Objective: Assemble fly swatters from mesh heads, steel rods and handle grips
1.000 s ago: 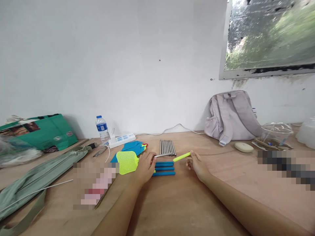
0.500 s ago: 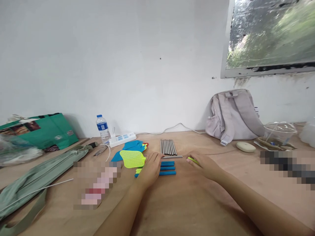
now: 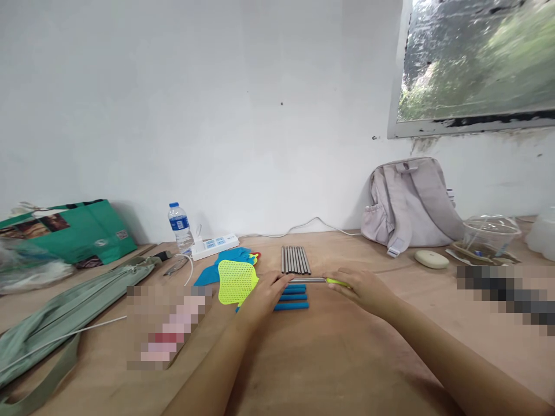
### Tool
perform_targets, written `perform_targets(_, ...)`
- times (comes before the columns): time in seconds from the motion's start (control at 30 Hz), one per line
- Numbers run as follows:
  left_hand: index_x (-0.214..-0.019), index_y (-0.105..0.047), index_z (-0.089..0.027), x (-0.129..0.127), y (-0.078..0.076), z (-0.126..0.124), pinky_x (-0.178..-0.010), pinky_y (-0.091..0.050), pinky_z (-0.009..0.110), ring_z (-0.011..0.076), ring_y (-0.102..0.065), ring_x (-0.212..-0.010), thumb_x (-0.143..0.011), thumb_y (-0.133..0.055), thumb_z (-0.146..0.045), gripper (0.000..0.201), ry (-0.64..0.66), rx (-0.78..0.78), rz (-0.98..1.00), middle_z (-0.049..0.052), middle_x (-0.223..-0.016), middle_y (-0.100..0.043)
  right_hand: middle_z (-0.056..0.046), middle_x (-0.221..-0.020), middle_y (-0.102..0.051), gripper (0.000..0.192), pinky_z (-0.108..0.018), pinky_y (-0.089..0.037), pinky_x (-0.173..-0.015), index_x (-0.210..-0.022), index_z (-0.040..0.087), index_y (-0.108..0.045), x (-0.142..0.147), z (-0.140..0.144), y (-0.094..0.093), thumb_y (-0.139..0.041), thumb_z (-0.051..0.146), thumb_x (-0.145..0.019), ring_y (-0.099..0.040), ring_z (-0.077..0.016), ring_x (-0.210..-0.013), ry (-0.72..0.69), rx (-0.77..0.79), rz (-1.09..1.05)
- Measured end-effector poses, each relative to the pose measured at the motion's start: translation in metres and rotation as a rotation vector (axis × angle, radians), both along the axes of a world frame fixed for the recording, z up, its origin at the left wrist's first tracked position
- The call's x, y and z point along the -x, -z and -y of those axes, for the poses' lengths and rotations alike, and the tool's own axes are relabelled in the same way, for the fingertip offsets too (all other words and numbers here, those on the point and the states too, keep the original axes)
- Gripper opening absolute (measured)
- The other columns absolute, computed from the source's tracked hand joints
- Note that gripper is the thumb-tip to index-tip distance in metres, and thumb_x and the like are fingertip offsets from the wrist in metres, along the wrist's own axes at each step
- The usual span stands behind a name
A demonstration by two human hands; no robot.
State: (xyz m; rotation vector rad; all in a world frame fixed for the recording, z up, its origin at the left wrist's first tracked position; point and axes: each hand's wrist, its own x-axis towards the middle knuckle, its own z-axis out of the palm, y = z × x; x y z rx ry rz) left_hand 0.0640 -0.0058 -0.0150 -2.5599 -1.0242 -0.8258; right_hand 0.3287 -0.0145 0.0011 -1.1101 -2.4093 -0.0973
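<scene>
My left hand (image 3: 265, 293) holds the yellow-green fly swatter head (image 3: 236, 282) at its neck, where a thin metal rod (image 3: 307, 280) runs out to the right. My right hand (image 3: 363, 289) grips a yellow-green handle sleeve (image 3: 336, 282) at the rod's right end. Just under the rod lie three blue handle sleeves (image 3: 293, 297) side by side on the wooden table (image 3: 329, 358). A row of several bare metal rods (image 3: 295, 260) lies just behind. More blue swatter heads (image 3: 225, 261) are stacked behind the yellow one.
A water bottle (image 3: 180, 227) and a white power strip (image 3: 215, 245) stand at the back left, beside a green bag (image 3: 73, 231) and a grey-green pouch (image 3: 65, 318). A pale backpack (image 3: 410, 205), a cream oval object (image 3: 430, 259) and a clear plastic container (image 3: 489, 234) sit at the right.
My right hand has brought the yellow-green sleeve in from the right and lowered it to the rod's end. The swatter head and rod have shifted slightly right in my left hand.
</scene>
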Motion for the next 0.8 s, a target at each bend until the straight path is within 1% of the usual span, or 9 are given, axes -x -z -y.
perform_targets(0.1, -0.117, -0.046, -0.020, 0.001, -0.001, -0.001, -0.076, -0.045, 0.029, 0.0156, -0.053, -0.089, -0.088, -0.033, -0.018, 0.032, 0.027, -0.095, -0.060, 0.006, -0.097, -0.056, -0.004, -0.093, -0.065, 0.031, -0.027, -0.043, -0.063, -0.107, 0.028, -0.056, 0.000, 0.000, 0.002, -0.036, 0.039, -0.086, -0.059, -0.0176, -0.079, 0.000, -0.019, -0.009)
perform_targets(0.2, -0.117, -0.047, -0.023, 0.003, -0.007, 0.002, -0.074, -0.045, 0.028, 0.0154, -0.054, -0.087, -0.086, -0.036, -0.014, 0.034, 0.022, -0.175, -0.137, 0.005, -0.096, -0.059, -0.003, -0.084, -0.066, 0.028, -0.025, -0.041, -0.057, -0.100, 0.026, -0.057, 0.001, 0.000, 0.005, -0.041, 0.041, -0.083, -0.060, -0.0164, -0.070, 0.054, -0.036, -0.053)
perform_targets(0.3, -0.120, -0.045, -0.027, 0.007, -0.014, 0.006, -0.067, -0.045, 0.026, 0.0138, -0.056, -0.081, -0.086, -0.037, -0.014, 0.038, -0.029, -0.205, -0.187, 0.003, -0.095, -0.060, 0.000, -0.073, -0.065, 0.022, -0.023, -0.038, -0.051, -0.088, 0.024, -0.057, 0.002, 0.000, 0.005, -0.045, 0.042, -0.080, -0.059, -0.0148, -0.061, 0.099, -0.036, -0.098)
perform_targets(0.37, -0.122, -0.043, -0.027, 0.007, -0.016, 0.007, -0.065, -0.044, 0.024, 0.0130, -0.056, -0.080, -0.086, -0.037, -0.015, 0.038, -0.030, -0.205, -0.203, 0.002, -0.096, -0.060, 0.000, -0.071, -0.065, 0.021, -0.022, -0.037, -0.050, -0.086, 0.024, -0.056, 0.003, 0.002, 0.004, -0.046, 0.041, -0.080, -0.058, -0.0139, -0.058, 0.099, -0.042, -0.116)
perform_targets(0.5, -0.118, -0.045, -0.027, 0.002, -0.015, 0.009, -0.069, -0.044, 0.025, 0.0130, -0.055, -0.085, -0.087, -0.037, -0.017, 0.034, 0.015, -0.188, -0.221, 0.002, -0.097, -0.060, -0.001, -0.072, -0.065, 0.021, -0.022, -0.037, -0.051, -0.084, 0.023, -0.057, 0.010, 0.007, 0.005, -0.047, 0.040, -0.080, -0.058, -0.0135, -0.060, 0.047, -0.018, -0.113)
perform_targets(0.6, -0.111, -0.049, -0.023, -0.009, -0.014, 0.016, -0.073, -0.043, 0.028, 0.0156, -0.055, -0.089, -0.087, -0.036, -0.020, 0.027, 0.012, -0.149, -0.204, 0.004, -0.098, -0.060, -0.002, -0.075, -0.065, 0.020, -0.022, -0.039, -0.053, -0.085, 0.023, -0.058, 0.019, 0.013, 0.008, -0.047, 0.038, -0.081, -0.059, -0.0135, -0.064, -0.004, 0.040, -0.155)
perform_targets(0.7, -0.109, -0.046, -0.018, -0.020, -0.017, 0.026, -0.073, -0.043, 0.030, 0.0168, -0.056, -0.085, -0.087, -0.035, -0.025, 0.025, -0.037, -0.027, -0.126, 0.005, -0.095, -0.061, -0.002, -0.076, -0.066, 0.018, -0.022, -0.041, -0.056, -0.088, 0.022, -0.058, 0.026, 0.017, 0.011, -0.046, 0.035, -0.081, -0.060, -0.0137, -0.066, -0.047, 0.094, -0.204)
perform_targets(0.8, -0.102, -0.044, -0.017, -0.027, -0.020, 0.037, -0.071, -0.042, 0.031, 0.0182, -0.055, -0.081, -0.085, -0.036, -0.025, 0.021, -0.079, 0.080, -0.074, 0.006, -0.091, -0.060, -0.003, -0.077, -0.066, 0.019, -0.023, -0.042, -0.056, -0.085, 0.020, -0.058, 0.028, 0.018, 0.012, -0.045, 0.035, -0.082, -0.060, -0.0145, -0.065, -0.052, 0.105, -0.210)
